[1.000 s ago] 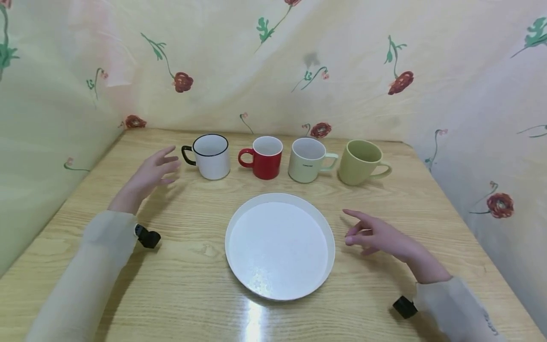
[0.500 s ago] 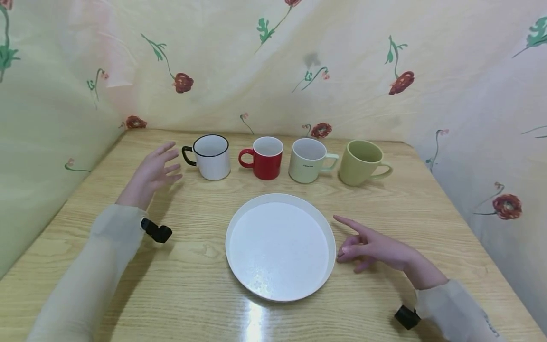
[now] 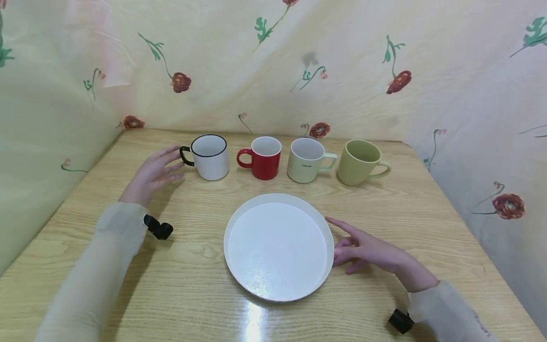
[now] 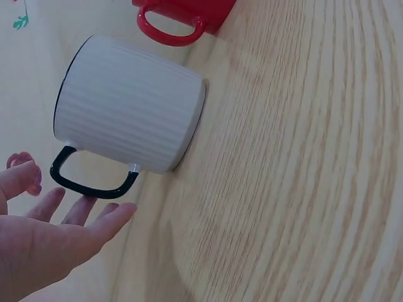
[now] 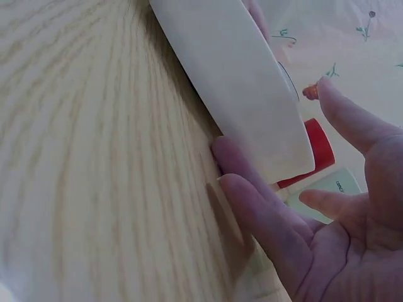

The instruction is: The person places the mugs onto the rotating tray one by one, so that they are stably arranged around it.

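Observation:
On the left, my left hand [image 3: 154, 173] is beside the black handle of a white mug [image 3: 210, 159] with a dark rim. Its fingers are spread, and in the left wrist view the fingertips [image 4: 123, 214] lie right by the handle; I cannot tell whether they touch. My right hand [image 3: 367, 249] is at the right side of a round white tray [image 3: 329, 228]. In the right wrist view, two fingers reach low along the outside of the tray wall [image 5: 252, 100], with the thumb raised apart. Neither hand holds anything.
A red mug [image 3: 266, 161], a pale green mug [image 3: 304, 164] and an olive-green mug [image 3: 359, 166] stand upright in a row with the white mug, behind the tray. Flower-patterned cloth [image 3: 256, 85] borders the wooden table [image 3: 188, 266] at the back and sides.
My left hand has moved right, closer to the white mug's handle. My right hand has moved left, up to the tray's edge. The mugs and tray stand where they were.

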`<state>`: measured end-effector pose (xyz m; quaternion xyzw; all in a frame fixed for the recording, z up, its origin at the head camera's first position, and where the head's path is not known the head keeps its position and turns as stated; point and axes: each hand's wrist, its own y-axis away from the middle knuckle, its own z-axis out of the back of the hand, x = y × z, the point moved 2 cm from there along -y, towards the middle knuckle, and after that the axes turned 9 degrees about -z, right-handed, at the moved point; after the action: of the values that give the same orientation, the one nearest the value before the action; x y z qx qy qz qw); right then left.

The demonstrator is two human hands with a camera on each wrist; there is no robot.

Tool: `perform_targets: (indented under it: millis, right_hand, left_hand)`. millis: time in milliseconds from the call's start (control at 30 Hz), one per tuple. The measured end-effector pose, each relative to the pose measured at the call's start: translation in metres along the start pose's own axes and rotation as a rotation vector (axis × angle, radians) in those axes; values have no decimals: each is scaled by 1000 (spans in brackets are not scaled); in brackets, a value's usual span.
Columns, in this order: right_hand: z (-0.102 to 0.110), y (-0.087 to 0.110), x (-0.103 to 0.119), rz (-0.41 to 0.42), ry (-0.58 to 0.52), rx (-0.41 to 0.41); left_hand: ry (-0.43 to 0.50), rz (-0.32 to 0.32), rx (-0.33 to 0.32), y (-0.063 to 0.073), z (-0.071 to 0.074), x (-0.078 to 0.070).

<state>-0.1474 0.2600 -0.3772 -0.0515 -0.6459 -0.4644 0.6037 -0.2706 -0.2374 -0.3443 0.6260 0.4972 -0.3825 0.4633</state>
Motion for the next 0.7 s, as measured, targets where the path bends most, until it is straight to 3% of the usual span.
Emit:
perform_targets:
  millis: [367, 700]
  right_hand:
    - [-3, -4, 0, 5, 51, -29]
    - [-4, -11, -4, 55, 63, -46]
  left_hand:
    - [4, 20, -7, 1, -3, 4]
    - [-58, -32, 38, 5, -6, 14]
